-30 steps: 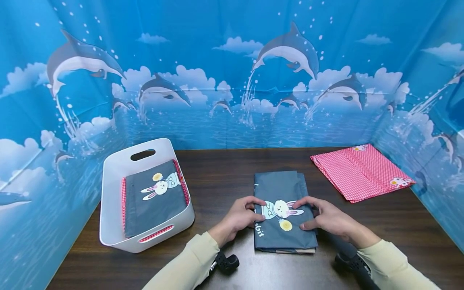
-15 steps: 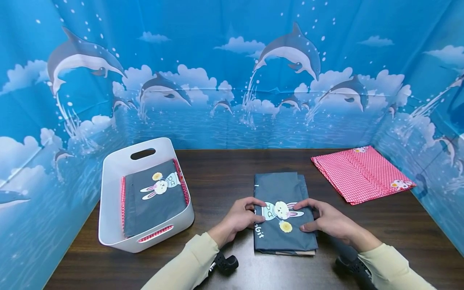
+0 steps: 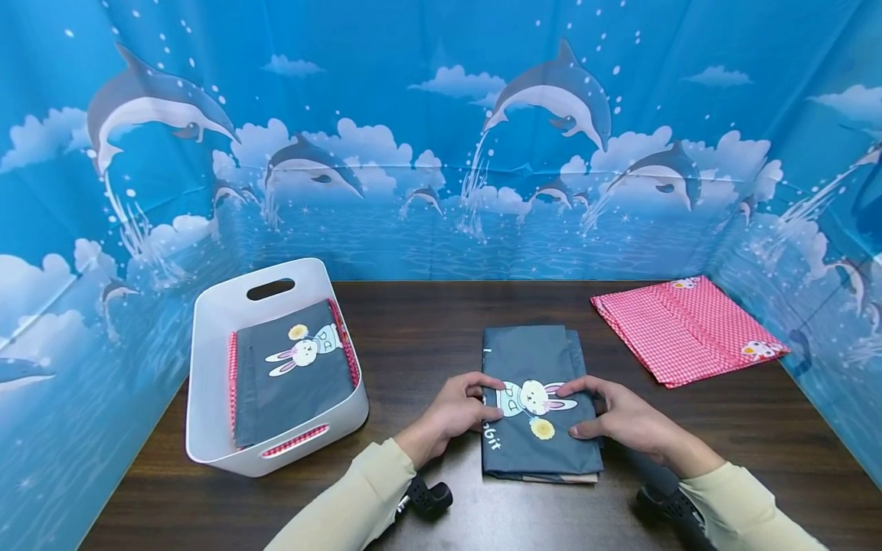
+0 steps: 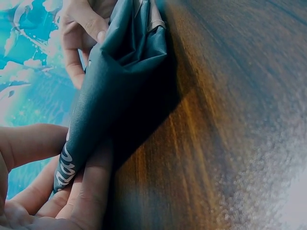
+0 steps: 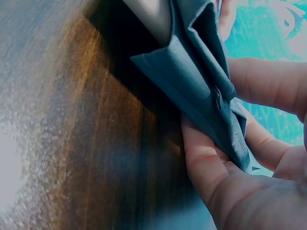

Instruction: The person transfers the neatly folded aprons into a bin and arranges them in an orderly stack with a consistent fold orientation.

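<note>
A folded dark grey cloth (image 3: 534,451) with a white rabbit, a yellow flower and white lettering lies between the two hands. On its left edge my left hand (image 3: 455,409) has a grip, thumb and index finger on the print. In the left wrist view, other fingers (image 4: 96,184) reach beneath the cloth edge. My right hand (image 3: 627,417) grips the right edge near the rabbit's ears. From the right wrist view, its thumb (image 5: 268,86) lies on one side of the folded layers and fingers on the other. A beige layer shows at the near edge.
A white bin (image 3: 207,405) with handle slots stands on the left, holding another folded grey rabbit cloth (image 3: 296,398) over red-checked fabric (image 3: 233,383). At the back right lies a folded red-checked cloth (image 3: 689,329). A dolphin-print curtain (image 3: 441,153) surrounds the dark wooden table (image 3: 413,329).
</note>
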Tool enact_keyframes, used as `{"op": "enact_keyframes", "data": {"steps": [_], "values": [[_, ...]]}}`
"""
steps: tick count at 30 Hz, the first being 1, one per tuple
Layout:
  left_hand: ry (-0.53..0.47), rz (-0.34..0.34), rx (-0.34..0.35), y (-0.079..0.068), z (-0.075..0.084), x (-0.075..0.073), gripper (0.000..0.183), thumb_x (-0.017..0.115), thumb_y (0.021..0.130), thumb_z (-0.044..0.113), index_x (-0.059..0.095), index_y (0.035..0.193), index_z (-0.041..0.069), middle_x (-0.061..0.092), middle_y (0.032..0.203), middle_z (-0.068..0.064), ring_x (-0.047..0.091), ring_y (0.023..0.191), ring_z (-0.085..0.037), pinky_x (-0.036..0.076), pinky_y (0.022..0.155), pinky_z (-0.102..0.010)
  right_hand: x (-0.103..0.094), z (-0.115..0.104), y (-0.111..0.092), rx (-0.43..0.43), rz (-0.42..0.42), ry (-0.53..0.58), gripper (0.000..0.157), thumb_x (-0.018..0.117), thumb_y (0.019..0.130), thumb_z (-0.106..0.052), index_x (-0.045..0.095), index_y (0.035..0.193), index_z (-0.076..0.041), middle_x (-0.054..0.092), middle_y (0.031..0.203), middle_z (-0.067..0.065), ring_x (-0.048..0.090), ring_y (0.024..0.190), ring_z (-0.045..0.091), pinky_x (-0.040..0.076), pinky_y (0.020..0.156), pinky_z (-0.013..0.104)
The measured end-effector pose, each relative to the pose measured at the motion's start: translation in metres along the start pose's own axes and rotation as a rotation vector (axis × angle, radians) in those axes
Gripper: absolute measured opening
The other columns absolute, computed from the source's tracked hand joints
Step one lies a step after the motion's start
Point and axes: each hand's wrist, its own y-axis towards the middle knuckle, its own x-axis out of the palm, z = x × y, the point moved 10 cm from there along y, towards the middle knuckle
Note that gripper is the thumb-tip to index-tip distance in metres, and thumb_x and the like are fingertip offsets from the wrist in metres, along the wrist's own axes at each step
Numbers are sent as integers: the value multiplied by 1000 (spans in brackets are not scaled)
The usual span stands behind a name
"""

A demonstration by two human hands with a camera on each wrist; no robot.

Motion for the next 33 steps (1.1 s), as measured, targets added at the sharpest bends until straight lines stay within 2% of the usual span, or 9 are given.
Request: {"op": "enact_keyframes", "data": {"steps": [11,19,33], "values": [[2,-3,-11,0,0,0,39,79,89,-3,75,126,9,67,91,-1,62,76,-12,56,66,-26,0,1,0,10,8,-2,60,90,85,-13,66,140,-13,50,150,20,49,121,33,45,87,35],[1,5,-14,2,-1,0,40,80,89,-3,75,126,9,71,96,-3,64,76,-12,57,66,-26,0,1,1,13,11,-18,60,90,85,-14,66,140,-15,48,156,21,47,131,36,45,95,38],[2,6,-15,1,0,1,39,79,89,-3,74,126,9,72,98,-4,63,77,-12,57,66,-27,-1,2,0,-1,9,-16,59,90,85,-14,66,139,-15,48,155,20,48,128,35,46,92,36]]}}
